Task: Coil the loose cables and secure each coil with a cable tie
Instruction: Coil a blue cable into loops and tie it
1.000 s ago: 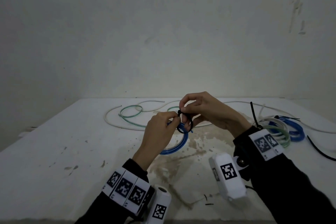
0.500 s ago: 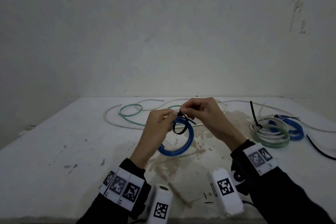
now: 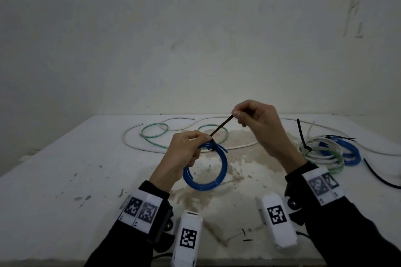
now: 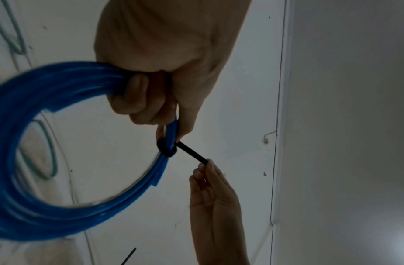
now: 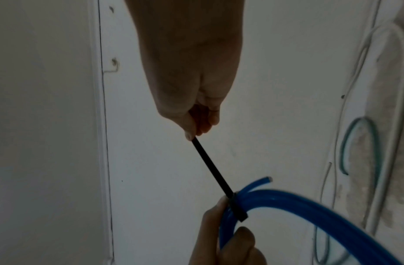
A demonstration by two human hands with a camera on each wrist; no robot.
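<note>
Blue coil with a black tie. White table, brown-stained at its middle. Green cable and white cable behind. Black sleeves bear white bands with black square patterns.

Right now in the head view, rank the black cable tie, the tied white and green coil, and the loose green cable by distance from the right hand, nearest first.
1. black cable tie: pinched in the right hand, running down to its left.
2. tied white and green coil: on the table to its right.
3. loose green cable: far left, beyond the left hand.
</note>
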